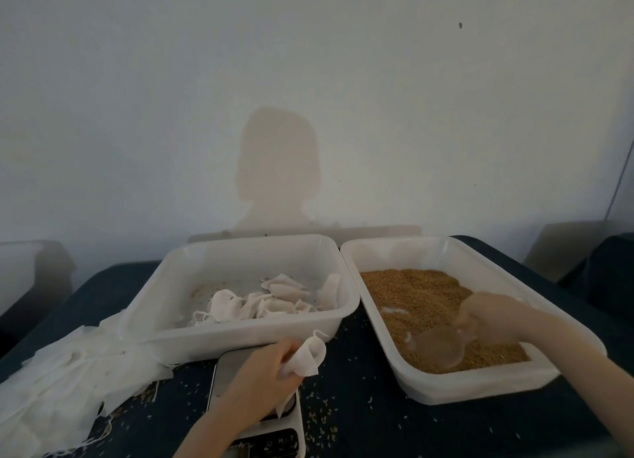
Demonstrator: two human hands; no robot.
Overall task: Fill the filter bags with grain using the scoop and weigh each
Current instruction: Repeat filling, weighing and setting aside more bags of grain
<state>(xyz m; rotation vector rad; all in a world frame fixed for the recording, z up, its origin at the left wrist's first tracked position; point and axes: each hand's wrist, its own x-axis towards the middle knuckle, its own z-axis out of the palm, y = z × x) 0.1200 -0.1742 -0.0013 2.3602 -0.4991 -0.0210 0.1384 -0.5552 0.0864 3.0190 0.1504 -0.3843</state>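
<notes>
My left hand (266, 372) grips an open white filter bag (307, 356) just above the small grey scale (255, 409) at the table's front. My right hand (480, 312) holds the handle of a clear plastic scoop (437, 351), whose bowl lies in the brown grain (422, 293) inside the right white tub (480, 387). The left white tub (240, 334) contains several filled, tied filter bags (267, 301).
A heap of flat empty filter bags (58, 382) lies at the front left on the dark blue table (360, 420). Spilled grains dot the table around the scale. A pale wall stands right behind both tubs.
</notes>
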